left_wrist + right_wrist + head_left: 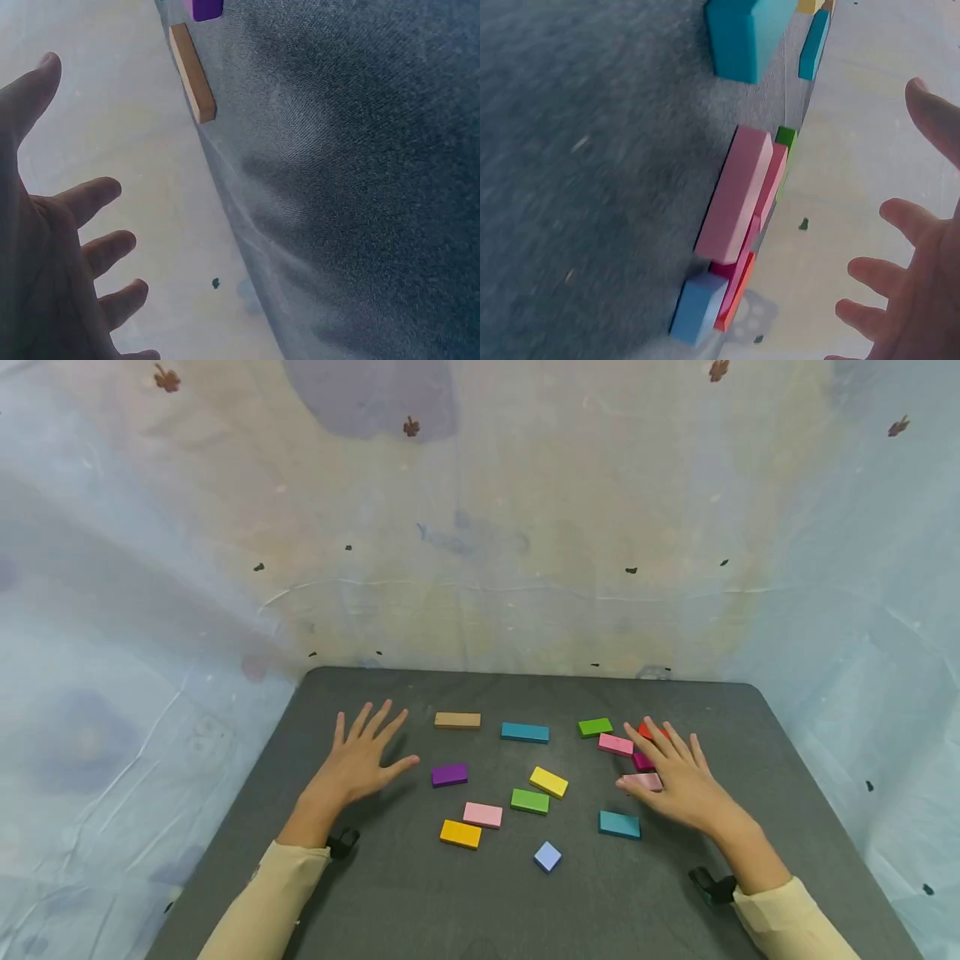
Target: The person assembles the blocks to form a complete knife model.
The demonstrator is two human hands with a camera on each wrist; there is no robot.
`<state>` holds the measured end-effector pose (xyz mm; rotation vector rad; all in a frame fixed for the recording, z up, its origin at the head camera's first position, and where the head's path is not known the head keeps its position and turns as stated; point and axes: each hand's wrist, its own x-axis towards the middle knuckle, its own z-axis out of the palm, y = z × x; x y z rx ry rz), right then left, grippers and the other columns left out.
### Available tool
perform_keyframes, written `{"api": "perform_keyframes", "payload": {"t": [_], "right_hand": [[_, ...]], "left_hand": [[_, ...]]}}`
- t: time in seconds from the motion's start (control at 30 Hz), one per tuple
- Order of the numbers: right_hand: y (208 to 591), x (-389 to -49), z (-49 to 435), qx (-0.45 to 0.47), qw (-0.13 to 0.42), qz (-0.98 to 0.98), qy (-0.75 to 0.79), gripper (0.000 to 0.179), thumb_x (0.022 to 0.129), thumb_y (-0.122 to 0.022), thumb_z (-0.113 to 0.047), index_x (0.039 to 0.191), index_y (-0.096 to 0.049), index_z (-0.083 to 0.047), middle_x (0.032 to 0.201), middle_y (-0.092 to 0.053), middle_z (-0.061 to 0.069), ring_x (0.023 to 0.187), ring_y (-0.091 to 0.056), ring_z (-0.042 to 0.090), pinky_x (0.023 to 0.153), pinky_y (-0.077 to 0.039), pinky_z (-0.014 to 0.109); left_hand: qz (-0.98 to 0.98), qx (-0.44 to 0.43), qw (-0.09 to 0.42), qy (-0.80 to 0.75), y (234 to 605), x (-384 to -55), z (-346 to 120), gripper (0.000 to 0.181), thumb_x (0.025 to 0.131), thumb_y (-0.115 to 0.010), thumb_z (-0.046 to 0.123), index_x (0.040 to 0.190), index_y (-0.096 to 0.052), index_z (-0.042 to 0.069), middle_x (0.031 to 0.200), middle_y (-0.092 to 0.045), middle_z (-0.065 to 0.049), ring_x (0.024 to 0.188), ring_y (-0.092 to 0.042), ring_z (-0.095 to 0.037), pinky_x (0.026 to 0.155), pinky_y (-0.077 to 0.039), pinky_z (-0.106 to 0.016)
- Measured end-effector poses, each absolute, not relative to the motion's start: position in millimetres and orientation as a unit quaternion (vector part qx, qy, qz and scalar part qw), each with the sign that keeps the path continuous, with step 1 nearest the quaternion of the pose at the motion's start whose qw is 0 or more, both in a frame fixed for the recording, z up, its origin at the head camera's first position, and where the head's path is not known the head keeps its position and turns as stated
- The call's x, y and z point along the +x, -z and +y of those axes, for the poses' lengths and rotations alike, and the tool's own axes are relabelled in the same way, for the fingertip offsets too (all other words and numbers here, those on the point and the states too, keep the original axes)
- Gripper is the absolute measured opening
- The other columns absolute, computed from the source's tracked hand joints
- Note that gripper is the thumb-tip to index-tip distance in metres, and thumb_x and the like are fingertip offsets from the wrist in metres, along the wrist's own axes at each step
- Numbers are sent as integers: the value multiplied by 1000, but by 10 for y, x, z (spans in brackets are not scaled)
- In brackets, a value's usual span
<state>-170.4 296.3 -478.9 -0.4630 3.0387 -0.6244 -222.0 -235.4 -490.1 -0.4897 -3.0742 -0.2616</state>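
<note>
"Left hand (pixel 357 770), what's the picture?"
"Released, fingers flung wide above the counter (pixel 480 914), and from the head view there's the purple block (pixel 450 775) at its three o'clock!"
"And the right hand (pixel 681 789)?"
"Released too, fingers fanned! Pale pink block (pixel 733 199) at nine o'clock, partly behind the thumb; teal block (pixel 619 825) at eight."

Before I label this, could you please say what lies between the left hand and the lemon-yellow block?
Only the purple block lies there, as the head view shows.
</note>
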Motion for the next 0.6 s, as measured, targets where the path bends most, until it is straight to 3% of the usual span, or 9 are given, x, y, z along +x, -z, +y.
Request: {"api": "perform_keyframes", "payload": {"t": [0.6], "right_hand": [[4835,-2107,2577,-218,13,953,210,92,100,-72,-56,172,-29,-18,176,-21,23,161,-16,52,126,-10,74]], "left_hand": [[-977,-190,-9,97,4972,-2585,-2272,89,103,-60,67,172,-29,20,178,-18,-15,163,-13,-46,125,4,-74]]}}
